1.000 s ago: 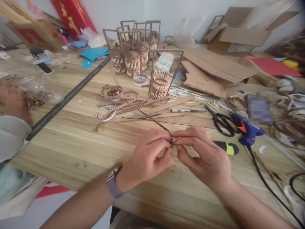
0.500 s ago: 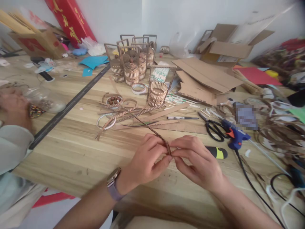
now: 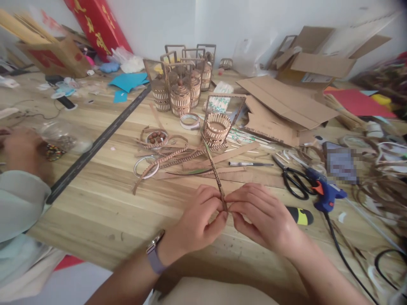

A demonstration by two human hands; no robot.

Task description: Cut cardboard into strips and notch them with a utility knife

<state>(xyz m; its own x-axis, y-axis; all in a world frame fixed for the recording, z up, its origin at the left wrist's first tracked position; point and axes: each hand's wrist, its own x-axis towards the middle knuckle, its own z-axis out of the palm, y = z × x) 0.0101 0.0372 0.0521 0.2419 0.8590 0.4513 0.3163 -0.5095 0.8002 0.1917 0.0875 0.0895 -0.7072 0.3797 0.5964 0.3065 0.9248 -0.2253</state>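
A narrow dark brown strip (image 3: 215, 171) stretches from my fingertips toward a small open basket (image 3: 217, 128) with a square handle. My left hand (image 3: 200, 218) pinches the strip's near end between thumb and fingers. Touching the same end from the other side, my right hand (image 3: 265, 216) has its fingertips pressed together on it. Both hands are above the wooden table (image 3: 127, 237). Beyond them lie brown corrugated strips (image 3: 178, 157), a white ring (image 3: 146, 167), a tape roll holding brown beads (image 3: 156, 138) and a pen (image 3: 251, 164).
Black scissors (image 3: 294, 180), a blue glue gun (image 3: 327, 192) with its cord and a black-yellow object (image 3: 301, 215) lie right. Several lidded baskets (image 3: 180, 98) and cardboard (image 3: 286, 101) stand behind. Another person's hand (image 3: 23, 148) is at left, near a plastic bag (image 3: 73, 135).
The strip has swung to point more directly away from me, its far end now in front of the basket. Both hands still pinch it. The view has shifted slightly.
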